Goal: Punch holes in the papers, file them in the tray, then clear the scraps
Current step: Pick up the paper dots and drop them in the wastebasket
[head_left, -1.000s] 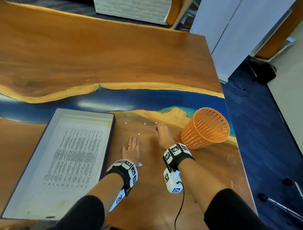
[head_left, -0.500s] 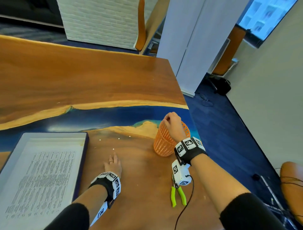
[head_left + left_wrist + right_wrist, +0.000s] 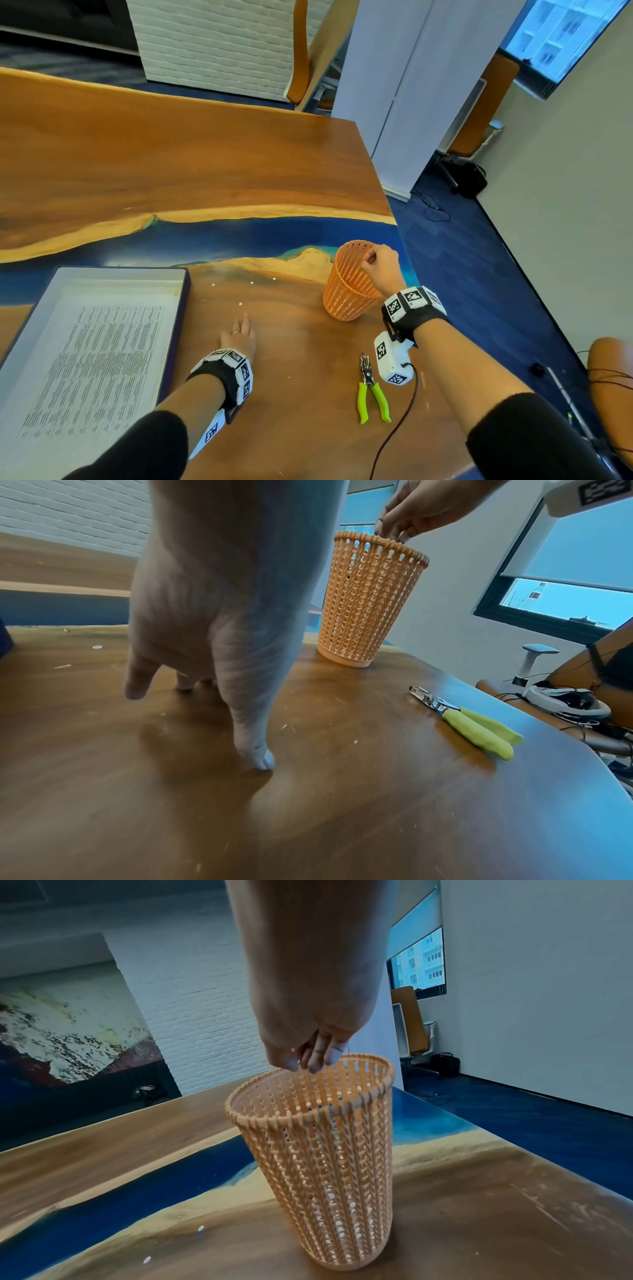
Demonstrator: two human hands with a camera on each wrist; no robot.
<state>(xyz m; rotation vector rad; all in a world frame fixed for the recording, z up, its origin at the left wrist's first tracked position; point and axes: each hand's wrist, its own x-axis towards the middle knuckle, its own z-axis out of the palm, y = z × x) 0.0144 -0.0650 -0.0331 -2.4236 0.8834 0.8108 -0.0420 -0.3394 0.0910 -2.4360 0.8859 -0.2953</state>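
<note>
Orange lattice plastic, that's the waste basket [image 3: 346,284], upright at centre right of the head view, and the right hand [image 3: 380,265] is poised over its rim with the fingers [image 3: 316,1061] bunched downward in a pinch. Whether a scrap sits between them I cannot tell; it's too small to see. The left hand [image 3: 239,337] lies flat on the bench [image 3: 171,164] at lower centre, fingers straight, holding nothing.

Paper scraps [image 3: 240,303] are scattered as white dots across the wood just left of the basket, well apart from one another. I'd judge them feather-light, thin and hard to pinch off a smooth surface: sweeping them with a flat palm toward the edge, or pressing a fingertip on each, should serve better. The basket looks light and tippy, best steadied at its rim.

The printed papers [image 3: 92,359] lie filed in the tray [image 3: 186,291] at lower left. Their text is dense columns, too small to read. The green-handled hole punch [image 3: 371,390] rests at lower right, near the right wrist. No brand shows; the wristbands carry only black-and-white square markers.
</note>
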